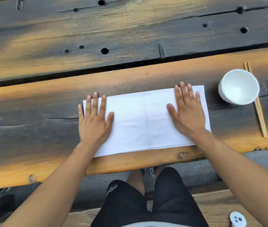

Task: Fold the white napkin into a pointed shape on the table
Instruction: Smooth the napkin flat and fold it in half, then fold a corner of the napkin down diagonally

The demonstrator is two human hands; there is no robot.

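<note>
A white bowl (238, 86) stands upright at the right of the plank table (130, 38); a pair of wooden chopsticks (255, 102) lies partly under its far side, running toward the near edge; below the table edge show black shorts (146, 202), grey ground (97, 181) and a small round white thing (237, 219) with dark dots on a wooden bench (215, 208).

Napkin (143, 118): white, plain, faint grey crease lines, under my hands. Table (130, 35): charred black planks streaked amber-orange, dotted with dark knot holes. Bowl (238, 86) at my two o'clock: glossy white. Chopsticks (259, 115) beside it: pale tan. My shorts (171, 202), six o'clock: black, small white print on one leg.
</note>
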